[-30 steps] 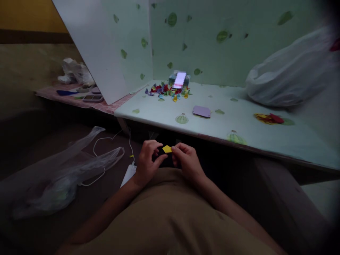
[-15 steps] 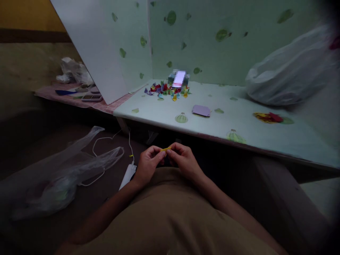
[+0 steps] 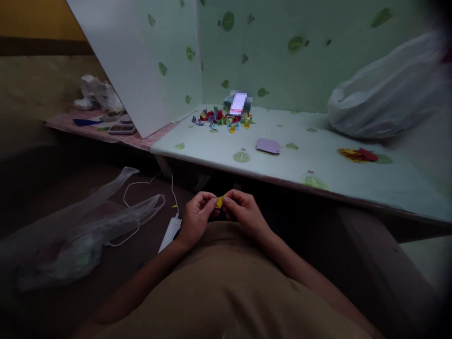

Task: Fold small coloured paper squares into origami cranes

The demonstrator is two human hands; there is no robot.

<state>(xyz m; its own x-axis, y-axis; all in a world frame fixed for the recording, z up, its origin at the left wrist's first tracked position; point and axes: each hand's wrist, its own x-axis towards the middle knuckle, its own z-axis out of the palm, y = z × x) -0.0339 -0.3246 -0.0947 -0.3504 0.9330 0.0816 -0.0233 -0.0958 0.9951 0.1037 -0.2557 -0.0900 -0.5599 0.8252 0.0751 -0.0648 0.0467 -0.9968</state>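
A small folded piece of yellow paper [image 3: 219, 202] is pinched between both hands, just above my lap and in front of the table edge. My left hand [image 3: 199, 214] grips its left side between thumb and fingers. On its right side, the thumb and fingertips of my right hand [image 3: 245, 210] are closed. Most of the paper's lower part is hidden by the fingers. Beyond, on the table, lie many small folded paper figures [image 3: 221, 117] in several colours and a stack of purple paper [image 3: 268, 146].
A phone [image 3: 238, 103] leans at the back of the table [image 3: 212, 141]. To the right are yellow and red paper pieces [image 3: 358, 155] and a white plastic bag [image 3: 384, 94]. Low on the left lie a clear plastic bag [image 3: 77, 249] and a white power strip [image 3: 170, 234] with its cable.
The yellow paper has tilted between my fingers, so more of its face shows where before it was a thin strip. My hands have barely moved.
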